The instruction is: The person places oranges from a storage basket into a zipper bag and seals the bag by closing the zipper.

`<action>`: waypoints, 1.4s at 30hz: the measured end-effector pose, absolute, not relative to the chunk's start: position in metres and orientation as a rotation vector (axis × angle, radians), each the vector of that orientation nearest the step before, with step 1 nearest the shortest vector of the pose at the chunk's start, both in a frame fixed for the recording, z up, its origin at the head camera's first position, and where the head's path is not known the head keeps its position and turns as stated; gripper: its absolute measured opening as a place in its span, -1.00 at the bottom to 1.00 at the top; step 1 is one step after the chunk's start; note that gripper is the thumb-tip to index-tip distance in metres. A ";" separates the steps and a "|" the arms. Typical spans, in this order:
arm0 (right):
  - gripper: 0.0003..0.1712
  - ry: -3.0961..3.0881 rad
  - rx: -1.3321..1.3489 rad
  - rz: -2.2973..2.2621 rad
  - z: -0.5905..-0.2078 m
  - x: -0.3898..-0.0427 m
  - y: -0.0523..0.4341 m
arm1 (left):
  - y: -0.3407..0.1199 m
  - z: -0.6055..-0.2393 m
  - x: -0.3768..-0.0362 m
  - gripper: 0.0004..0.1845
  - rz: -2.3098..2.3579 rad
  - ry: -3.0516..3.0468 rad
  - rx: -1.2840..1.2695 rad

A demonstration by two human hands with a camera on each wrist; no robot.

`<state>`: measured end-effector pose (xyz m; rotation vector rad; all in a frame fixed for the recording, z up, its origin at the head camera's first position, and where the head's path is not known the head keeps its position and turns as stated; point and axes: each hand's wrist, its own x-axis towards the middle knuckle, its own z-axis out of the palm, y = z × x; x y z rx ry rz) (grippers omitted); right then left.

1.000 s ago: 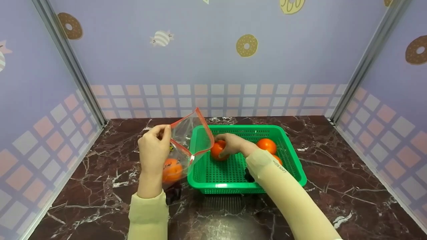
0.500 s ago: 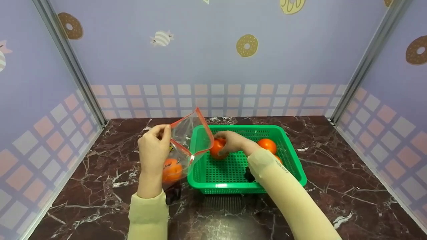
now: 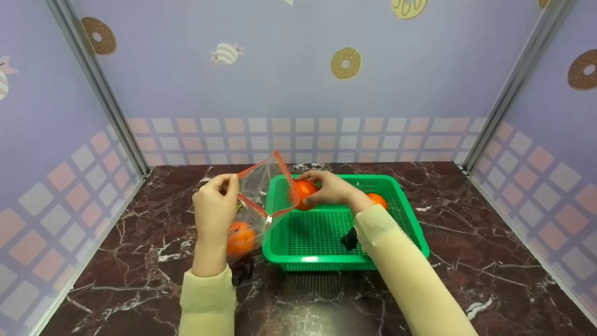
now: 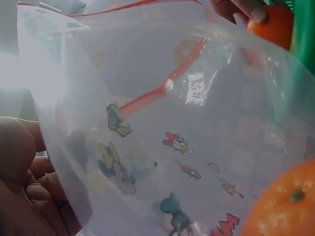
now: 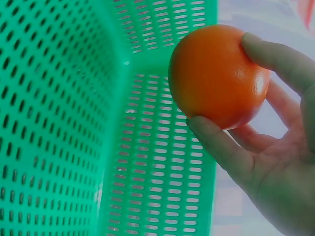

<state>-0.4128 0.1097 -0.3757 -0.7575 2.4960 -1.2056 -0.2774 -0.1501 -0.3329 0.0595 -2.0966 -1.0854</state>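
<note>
Plainly, the weak spot for us is the mouth of the zip bag (image 3: 266, 186): only our left hand (image 3: 215, 205) holds it up, pinching one edge near the red seal strip, so the opening stands slack and slanted rather than wide. If the orange (image 3: 303, 194) in our right hand (image 3: 329, 189) meets the near lip instead of the gap, we judge the film would fold inward and the fruit could roll off onto the desk (image 3: 154, 261) or drop back into the green basket (image 3: 406, 219). A second risk is the weight already inside: another orange (image 3: 241, 237) sits at the bottom of the bag, and a further one landing on it could drag the thin plastic out of a light pinch.

Our left forearm rises from the desk with the wrist upright, thumb and fingers (image 3: 229, 183) closed on the bag's edge at about the height of the basket rim. Our right arm reaches diagonally across the basket, the hand above its far left corner; its fingers (image 5: 275, 56) and thumb curl round the orange, which is held clear of the basket floor, just beside the bag's opening. A further orange (image 3: 376, 199) lies in the basket behind the right wrist.
</note>
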 end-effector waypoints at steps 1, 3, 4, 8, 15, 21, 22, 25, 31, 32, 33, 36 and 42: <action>-0.33 2.495 -0.762 -1.223 -0.374 -0.413 0.111 | -0.150 -0.333 -0.277 -0.78 -1.084 -2.097 0.057; -0.32 2.485 -0.761 -1.268 -0.371 -0.413 0.112 | -0.150 -0.332 -0.277 -0.79 -1.083 -2.098 0.057; -0.32 2.486 -0.760 -1.285 -0.369 -0.412 0.113 | -0.150 -0.332 -0.277 -0.79 -1.084 -2.099 0.057; -0.33 2.483 -0.745 -1.362 -0.362 -0.412 0.117 | -0.149 -0.332 -0.278 -0.78 -1.086 -2.104 0.059; -0.33 2.461 -0.727 -1.516 -0.351 -0.409 0.121 | -0.150 -0.331 -0.279 -0.78 -1.080 -2.099 0.055; -0.33 2.409 -0.695 -1.619 -0.344 -0.403 0.123 | -0.150 -0.332 -0.278 -0.78 -1.078 -2.106 0.062; -0.33 2.406 -0.694 -1.631 -0.343 -0.402 0.123 | -0.150 -0.332 -0.278 -0.78 -1.076 -2.107 0.061; -0.33 2.408 -0.701 -1.662 -0.341 -0.400 0.123 | -0.150 -0.332 -0.278 -0.78 -1.078 -2.104 0.057; -0.28 2.377 -0.726 -1.738 -0.337 -0.396 0.124 | -0.149 -0.332 -0.278 -0.78 -1.089 -2.109 0.060; -0.28 2.365 -0.732 -1.752 -0.337 -0.396 0.124 | -0.149 -0.332 -0.278 -0.78 -1.091 -2.111 0.064; -0.28 2.356 -0.735 -1.763 -0.336 -0.395 0.124 | -0.148 -0.332 -0.278 -0.78 -1.092 -2.112 0.066; -0.28 2.338 -0.753 -1.781 -0.333 -0.392 0.124 | -0.148 -0.332 -0.278 -0.79 -1.090 -2.109 0.065; -0.29 2.313 -0.814 -1.799 -0.326 -0.384 0.120 | -0.149 -0.332 -0.278 -0.79 -1.079 -2.101 0.059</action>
